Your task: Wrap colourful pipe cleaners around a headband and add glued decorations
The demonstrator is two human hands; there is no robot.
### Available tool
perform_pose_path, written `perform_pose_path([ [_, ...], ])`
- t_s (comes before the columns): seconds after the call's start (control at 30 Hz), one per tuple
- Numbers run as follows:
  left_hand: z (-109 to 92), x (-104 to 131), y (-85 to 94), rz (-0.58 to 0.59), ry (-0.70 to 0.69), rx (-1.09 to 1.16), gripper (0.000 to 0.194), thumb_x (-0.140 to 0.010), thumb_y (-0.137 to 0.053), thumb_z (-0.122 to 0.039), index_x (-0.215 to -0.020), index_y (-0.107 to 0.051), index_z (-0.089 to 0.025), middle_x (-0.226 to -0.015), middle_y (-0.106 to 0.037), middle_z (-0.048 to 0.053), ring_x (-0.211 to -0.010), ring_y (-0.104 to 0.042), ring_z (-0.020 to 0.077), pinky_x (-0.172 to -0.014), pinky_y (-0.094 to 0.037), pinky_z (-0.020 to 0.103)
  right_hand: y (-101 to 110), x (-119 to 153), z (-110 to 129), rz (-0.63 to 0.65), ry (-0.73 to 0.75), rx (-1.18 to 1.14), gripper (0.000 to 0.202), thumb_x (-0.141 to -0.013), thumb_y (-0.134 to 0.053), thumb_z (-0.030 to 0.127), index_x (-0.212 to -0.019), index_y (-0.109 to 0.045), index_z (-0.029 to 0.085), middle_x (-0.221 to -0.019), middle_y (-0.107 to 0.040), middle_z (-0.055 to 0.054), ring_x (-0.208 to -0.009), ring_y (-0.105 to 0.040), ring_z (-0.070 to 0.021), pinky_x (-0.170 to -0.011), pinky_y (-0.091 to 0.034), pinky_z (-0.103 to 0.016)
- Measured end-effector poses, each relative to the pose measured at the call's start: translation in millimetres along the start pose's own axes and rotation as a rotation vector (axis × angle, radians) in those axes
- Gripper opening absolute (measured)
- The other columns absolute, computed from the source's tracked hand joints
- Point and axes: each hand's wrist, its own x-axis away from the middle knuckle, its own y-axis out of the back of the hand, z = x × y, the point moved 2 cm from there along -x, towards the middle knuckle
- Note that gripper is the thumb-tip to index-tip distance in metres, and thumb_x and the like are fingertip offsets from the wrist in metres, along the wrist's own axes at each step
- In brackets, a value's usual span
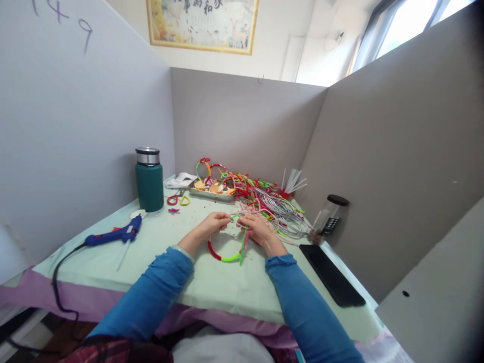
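Observation:
A hoop (pixel 230 259) wrapped in fuzzy pipe cleaner, with red and yellow-green stretches, hangs low over the table between my hands. My left hand (pixel 216 223) pinches the hoop's far left side with fingers closed. My right hand (pixel 257 230) has its fingers closed on the far right side, where a green strand shows between the fingertips. Loose green and pink pipe cleaner ends (pixel 243 248) dangle below my right hand. The fingertips partly cover the hoop's top, so how the strand lies there cannot be made out.
Behind my hands lie a metal tray (pixel 212 195) and a heap of pipe cleaners (pixel 257 189) with grey wire coils (pixel 289 214). A green bottle (pixel 149 181), scissors (pixel 178 199) and a glue gun (pixel 115 234) sit left. Right are a phone (pixel 333 275) and a clear jar (pixel 328 219).

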Motion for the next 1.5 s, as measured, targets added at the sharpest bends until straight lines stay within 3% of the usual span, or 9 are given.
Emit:
perform_pose_path([
  [0.23,3,-2,-1.1,-0.004,0.047,-0.064,0.035,-0.064,-0.067,-0.046,-0.069,-0.055,-0.013,-0.052,-0.047,-0.005,-0.035,-0.021,0.0018,-0.038,-0.011,0.022,1,-7,-6,-0.054,0.168,0.076,0.031,-0.063,-0.072,0.043,-0.068,-0.057,0.017,-0.061,-0.056,0.003,-0.053,-0.046,-0.0085,-0.051,-0.036,-0.022],
  [0.4,8,-4,-1.3,0.030,0.027,-0.113,0.033,-0.064,-0.065,-0.045,-0.071,-0.057,-0.013,-0.056,-0.050,-0.005,-0.036,-0.024,0.0020,-0.039,-0.014,0.022,0,-5,-3,-0.159,0.233,0.164,0.028,-0.066,-0.070,0.043,-0.067,-0.055,0.020,-0.049,-0.038,0.008,-0.042,-0.029,-0.0064,-0.042,-0.024,-0.022],
  [0.47,10,-5,-1.3,0.038,0.032,-0.134,0.032,-0.065,-0.064,-0.044,-0.070,-0.056,-0.014,-0.054,-0.048,-0.005,-0.035,-0.024,0.0024,-0.039,-0.013,0.022,-1,-4,0,-0.218,0.271,0.246,0.024,-0.067,-0.068,0.042,-0.066,-0.058,0.020,-0.049,-0.040,0.007,-0.043,-0.031,-0.0079,-0.043,-0.024,-0.023],
  [0.6,15,-9,-1.0,0.050,0.055,-0.131,0.031,-0.066,-0.064,-0.044,-0.072,-0.053,-0.015,-0.051,-0.039,-0.008,-0.036,-0.023,0.0030,-0.039,-0.012,0.021,-3,0,9,-0.298,0.472,0.446,0.016,-0.067,-0.068,0.035,-0.063,-0.064,0.019,-0.061,-0.056,0.001,-0.059,-0.047,-0.0141,-0.057,-0.035,-0.026],
  [0.8,16,-8,-0.3,0.024,0.082,-0.107,0.032,-0.069,-0.061,-0.045,-0.076,-0.056,-0.014,-0.048,-0.029,-0.009,-0.037,-0.020,0.0041,-0.039,-0.011,0.022,-13,9,17,-0.219,0.613,0.593,0.013,-0.073,-0.065,0.031,-0.065,-0.067,0.021,-0.070,-0.062,-0.003,-0.071,-0.054,-0.0187,-0.071,-0.039,-0.031],
  [1.1,9,-5,-0.5,-0.061,0.126,-0.089,0.026,-0.072,-0.059,-0.034,-0.062,-0.041,-0.018,-0.046,-0.025,-0.010,-0.036,-0.019,0.0038,-0.040,-0.010,0.023,-25,19,19,0.053,0.687,0.818,0.019,-0.078,-0.064,0.033,-0.064,-0.068,0.020,-0.062,-0.056,-0.002,-0.063,-0.050,-0.0150,-0.062,-0.037,-0.027],
  [1.27,6,-2,-0.1,-0.077,0.109,-0.120,0.029,-0.073,-0.059,-0.038,-0.063,-0.042,-0.018,-0.046,-0.025,-0.010,-0.036,-0.019,0.0038,-0.040,-0.011,0.023,-26,20,19,0.070,0.720,0.873,0.020,-0.078,-0.063,0.031,-0.064,-0.067,0.018,-0.061,-0.056,-0.002,-0.060,-0.049,-0.0134,-0.058,-0.037,-0.026],
  [1.4,5,-1,1.5,-0.093,0.078,-0.184,0.033,-0.071,-0.063,-0.045,-0.065,-0.048,-0.016,-0.045,-0.025,-0.009,-0.037,-0.020,0.0041,-0.039,-0.013,0.022,-25,21,20,0.037,0.664,0.832,0.015,-0.076,-0.065,0.032,-0.072,-0.069,0.018,-0.068,-0.063,-0.003,-0.062,-0.053,-0.0139,-0.060,-0.040,-0.025],
  [1.5,9,-4,3.6,-0.086,0.070,-0.193,0.038,-0.067,-0.065,-0.051,-0.070,-0.053,-0.015,-0.046,-0.029,-0.009,-0.038,-0.021,0.0042,-0.039,-0.013,0.022,-23,21,23,-0.016,0.579,0.717,0.020,-0.074,-0.065,0.036,-0.072,-0.069,0.017,-0.060,-0.060,-0.001,-0.055,-0.050,-0.0122,-0.053,-0.038,-0.024],
])
